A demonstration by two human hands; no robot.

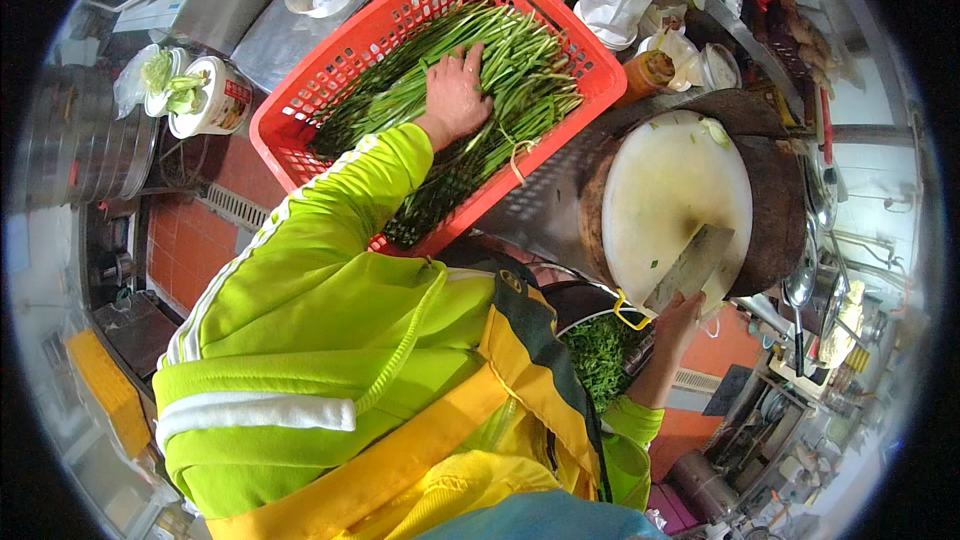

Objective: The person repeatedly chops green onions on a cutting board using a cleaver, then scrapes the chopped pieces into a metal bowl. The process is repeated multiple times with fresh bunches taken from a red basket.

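Observation:
Long green stalks, like garlic chives (517, 52), fill much of a red plastic basket (551, 7). My left hand (455, 96) lies on top of them with its fingers among the stalks; whether it grips any is not clear. At the lower right, my right hand (679, 315) holds a broad-bladed cleaver (694, 259) by its handle. The blade is over the lower part of a round white chopping board (660, 187), its flat side showing. Small green scraps and a pale piece of vegetable (715, 132) lie on the board.
Below the board's left edge is a container of cut greens (600, 356), partly hidden by my apron. White tubs (214, 101) stand left of the basket. A brown-stained jar (651, 71) stands between basket and board. Ladles (801, 277) hang at the right.

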